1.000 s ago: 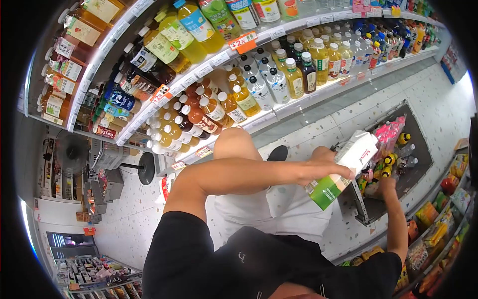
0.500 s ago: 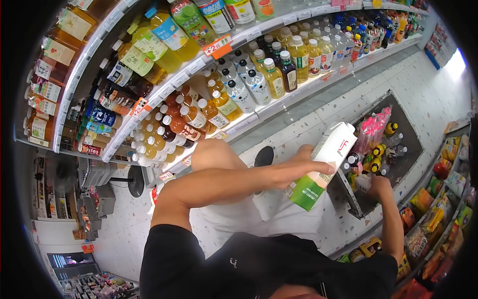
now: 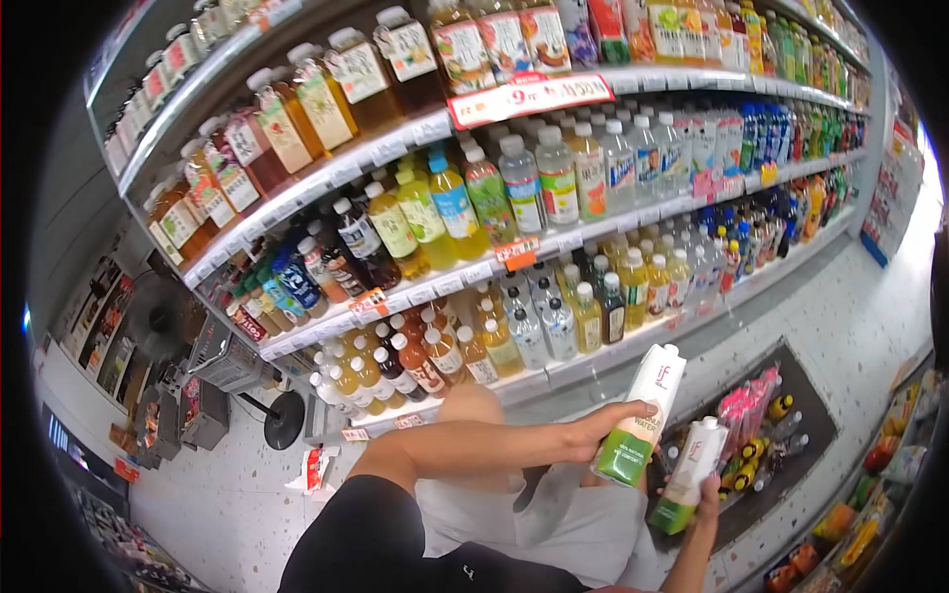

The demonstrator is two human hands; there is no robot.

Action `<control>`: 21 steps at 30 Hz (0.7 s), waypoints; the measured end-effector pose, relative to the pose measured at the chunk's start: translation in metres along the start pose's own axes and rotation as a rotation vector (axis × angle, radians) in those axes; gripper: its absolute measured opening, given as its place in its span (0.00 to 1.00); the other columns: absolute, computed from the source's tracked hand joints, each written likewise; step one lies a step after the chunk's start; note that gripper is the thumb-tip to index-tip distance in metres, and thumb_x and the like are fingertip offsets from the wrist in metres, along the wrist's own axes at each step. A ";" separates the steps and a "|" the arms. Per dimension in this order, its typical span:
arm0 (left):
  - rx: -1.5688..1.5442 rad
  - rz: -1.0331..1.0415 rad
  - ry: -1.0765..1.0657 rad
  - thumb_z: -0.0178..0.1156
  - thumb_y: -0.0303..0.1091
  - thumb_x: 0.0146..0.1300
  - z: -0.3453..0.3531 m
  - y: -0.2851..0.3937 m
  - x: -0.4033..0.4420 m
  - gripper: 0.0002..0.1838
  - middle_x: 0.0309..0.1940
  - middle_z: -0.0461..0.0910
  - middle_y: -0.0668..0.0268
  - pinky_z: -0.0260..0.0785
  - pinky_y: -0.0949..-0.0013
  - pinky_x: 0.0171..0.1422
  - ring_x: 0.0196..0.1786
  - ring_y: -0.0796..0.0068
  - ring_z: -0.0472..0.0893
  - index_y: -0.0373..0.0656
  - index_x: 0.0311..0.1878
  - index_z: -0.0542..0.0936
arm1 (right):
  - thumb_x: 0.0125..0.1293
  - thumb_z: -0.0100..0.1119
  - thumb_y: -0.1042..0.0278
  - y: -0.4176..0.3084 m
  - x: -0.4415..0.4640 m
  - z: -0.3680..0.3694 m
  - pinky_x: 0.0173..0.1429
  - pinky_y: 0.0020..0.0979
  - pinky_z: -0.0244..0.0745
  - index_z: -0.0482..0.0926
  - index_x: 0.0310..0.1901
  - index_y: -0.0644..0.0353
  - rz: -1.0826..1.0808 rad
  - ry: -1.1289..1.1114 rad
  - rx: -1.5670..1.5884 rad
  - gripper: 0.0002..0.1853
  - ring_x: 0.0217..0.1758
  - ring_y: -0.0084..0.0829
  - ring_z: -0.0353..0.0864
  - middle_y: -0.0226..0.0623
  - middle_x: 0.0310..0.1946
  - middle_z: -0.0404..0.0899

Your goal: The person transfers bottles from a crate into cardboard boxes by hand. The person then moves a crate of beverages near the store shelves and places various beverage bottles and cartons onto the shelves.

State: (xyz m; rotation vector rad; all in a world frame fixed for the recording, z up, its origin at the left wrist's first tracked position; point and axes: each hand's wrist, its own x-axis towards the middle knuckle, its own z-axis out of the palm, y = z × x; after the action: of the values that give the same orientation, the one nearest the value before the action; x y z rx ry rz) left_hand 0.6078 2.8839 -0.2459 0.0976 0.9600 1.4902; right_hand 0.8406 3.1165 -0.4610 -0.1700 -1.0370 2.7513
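Observation:
My left hand [image 3: 596, 432] is closed around a white and green coconut water carton [image 3: 664, 383], which leans to the right with its white cap up. Lower and to the right, my right hand [image 3: 705, 511] grips a second coconut water carton [image 3: 695, 460] of the same design from its right side. The two cartons are close together above my lap. Just beyond the right hand lies a dark crate [image 3: 813, 400] on the floor, holding small bottles with yellow caps [image 3: 752, 449] and a pink wrapped bundle [image 3: 748, 397].
A tall drinks shelf [image 3: 474, 272] with rows of bottles curves ahead and to the left. Snack packets [image 3: 840, 519] fill a rack at the right edge. Behind me on the left are a fan base [image 3: 284, 420] and a grey basket [image 3: 224, 361]. A red and white wrapper [image 3: 314, 468] lies on the floor.
My right hand has come up from the crate with the second carton. The left hand still holds its carton. My view has tilted up, showing more of the shelf.

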 end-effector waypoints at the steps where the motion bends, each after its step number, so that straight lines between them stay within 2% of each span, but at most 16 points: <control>1: 0.017 0.017 0.000 0.71 0.54 0.74 0.003 0.008 0.000 0.34 0.53 0.89 0.53 0.88 0.57 0.61 0.54 0.62 0.92 0.36 0.69 0.77 | 0.73 0.65 0.34 0.020 0.014 -0.004 0.57 0.68 0.89 0.68 0.78 0.66 0.007 0.062 0.044 0.46 0.59 0.58 0.89 0.56 0.60 0.84; 2: 0.028 0.055 0.000 0.71 0.53 0.74 0.005 0.011 0.000 0.33 0.52 0.89 0.53 0.88 0.57 0.59 0.52 0.62 0.92 0.37 0.69 0.77 | 0.74 0.64 0.34 0.036 0.024 -0.006 0.57 0.67 0.89 0.69 0.77 0.66 0.026 0.132 0.085 0.45 0.58 0.57 0.89 0.56 0.60 0.84; 6: 0.040 0.171 0.054 0.72 0.52 0.73 0.009 0.019 -0.003 0.32 0.50 0.89 0.54 0.89 0.57 0.55 0.47 0.62 0.91 0.38 0.69 0.78 | 0.76 0.60 0.35 0.053 0.052 -0.013 0.58 0.62 0.88 0.69 0.78 0.64 0.109 0.151 0.176 0.43 0.55 0.53 0.89 0.54 0.58 0.84; 8: -0.018 0.167 0.087 0.73 0.49 0.73 0.010 0.024 -0.003 0.29 0.49 0.90 0.56 0.89 0.58 0.52 0.46 0.64 0.92 0.38 0.67 0.80 | 0.75 0.60 0.36 0.041 0.057 0.007 0.59 0.56 0.86 0.68 0.79 0.65 -0.025 0.179 0.240 0.44 0.53 0.51 0.88 0.50 0.56 0.84; 10: 0.058 0.266 0.155 0.73 0.46 0.73 0.006 0.023 -0.002 0.26 0.49 0.90 0.57 0.89 0.59 0.51 0.46 0.66 0.92 0.37 0.64 0.82 | 0.75 0.59 0.35 0.036 0.056 0.001 0.61 0.51 0.82 0.66 0.81 0.65 -0.047 0.156 0.278 0.46 0.53 0.44 0.83 0.45 0.56 0.82; 12: 0.057 0.241 0.190 0.73 0.44 0.74 0.009 0.023 -0.010 0.25 0.49 0.90 0.57 0.88 0.61 0.51 0.46 0.68 0.92 0.35 0.63 0.83 | 0.75 0.60 0.34 0.036 0.056 -0.016 0.62 0.50 0.81 0.65 0.81 0.65 -0.109 0.070 0.347 0.47 0.55 0.44 0.83 0.45 0.56 0.81; 14: 0.036 0.244 0.195 0.73 0.45 0.72 0.009 0.018 -0.014 0.27 0.50 0.90 0.56 0.87 0.62 0.52 0.47 0.69 0.91 0.34 0.64 0.82 | 0.75 0.61 0.33 0.032 0.054 -0.006 0.63 0.50 0.81 0.65 0.81 0.66 -0.111 0.044 0.418 0.48 0.57 0.44 0.82 0.45 0.57 0.80; 17: 0.121 0.225 0.232 0.75 0.48 0.69 0.010 0.016 -0.020 0.32 0.50 0.89 0.56 0.86 0.64 0.53 0.47 0.69 0.91 0.32 0.66 0.81 | 0.74 0.63 0.32 0.032 0.057 -0.005 0.65 0.51 0.81 0.64 0.81 0.66 -0.081 0.047 0.391 0.49 0.58 0.43 0.82 0.46 0.58 0.79; 21: 0.116 0.200 0.245 0.74 0.49 0.69 0.012 0.016 -0.025 0.33 0.50 0.89 0.56 0.86 0.64 0.53 0.47 0.69 0.91 0.32 0.66 0.81 | 0.73 0.64 0.32 0.033 0.059 -0.003 0.65 0.51 0.82 0.62 0.82 0.66 -0.032 0.031 0.349 0.51 0.59 0.43 0.82 0.46 0.59 0.79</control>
State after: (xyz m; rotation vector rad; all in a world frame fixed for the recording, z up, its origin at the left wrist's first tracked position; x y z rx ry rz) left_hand 0.6071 2.8707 -0.2166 0.0995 1.2646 1.6555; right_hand 0.7793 3.1074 -0.4872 -0.1398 -0.5328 2.8341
